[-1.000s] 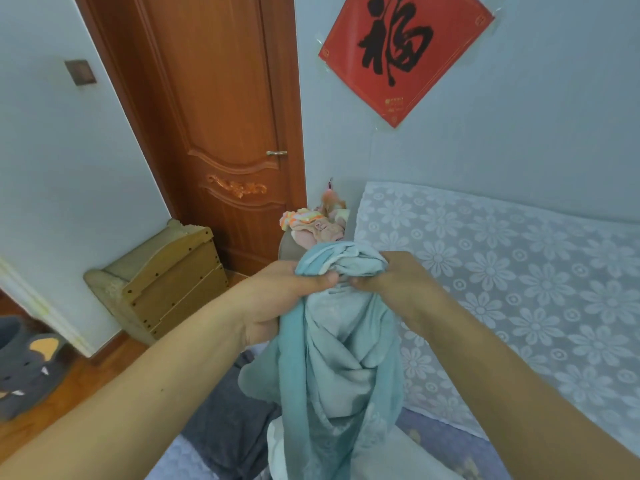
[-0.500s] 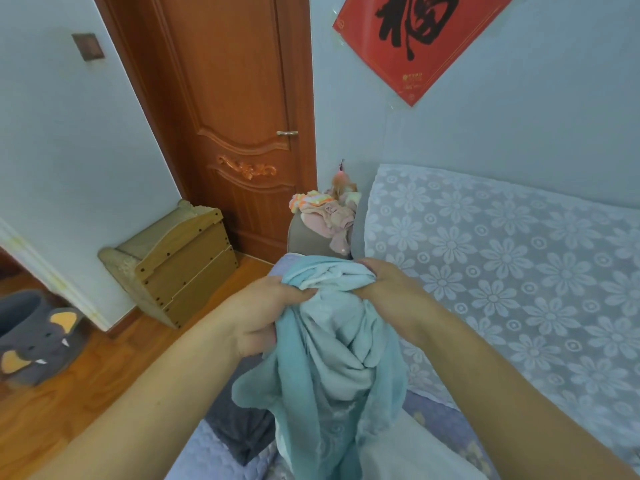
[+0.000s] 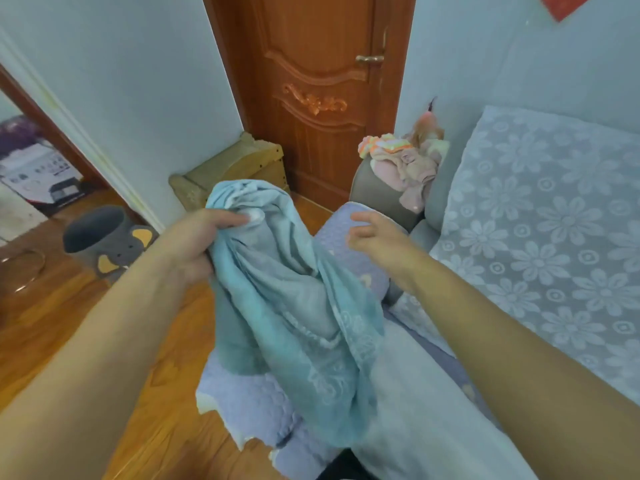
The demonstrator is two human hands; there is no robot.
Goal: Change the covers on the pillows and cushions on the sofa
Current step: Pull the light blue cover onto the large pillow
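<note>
1. A pale blue-grey wall meets a carved wooden door with a brass handle; the floor is orange-brown wood.
2. On the right stands the sofa; its back is draped with a white floral lace throw, and its seat is spread with a lavender quilted mat whose edge hangs over the front.
3. A heap of pink and pastel clothes sits on the sofa's grey armrest, near the door.
4. A small wooden chest rests on the floor by the door; a grey elephant-shaped basket stands further left, well apart from the sofa.
5. The left hand clenches the bunched top of a teal cover, thumb pressed on the fabric; the cover hangs down from that fist in loose folds, its lower part showing a pale embroidered pattern and draping over the quilted mat at the sofa's front edge.
6. The right hand is free of the cover, fingers loosely spread and holding nothing; it hovers just beside the cloth, above the sofa seat near the armrest.
7. Both bare forearms reach in from the bottom corners; a red corner of a wall hanging shows at the top right.
</note>
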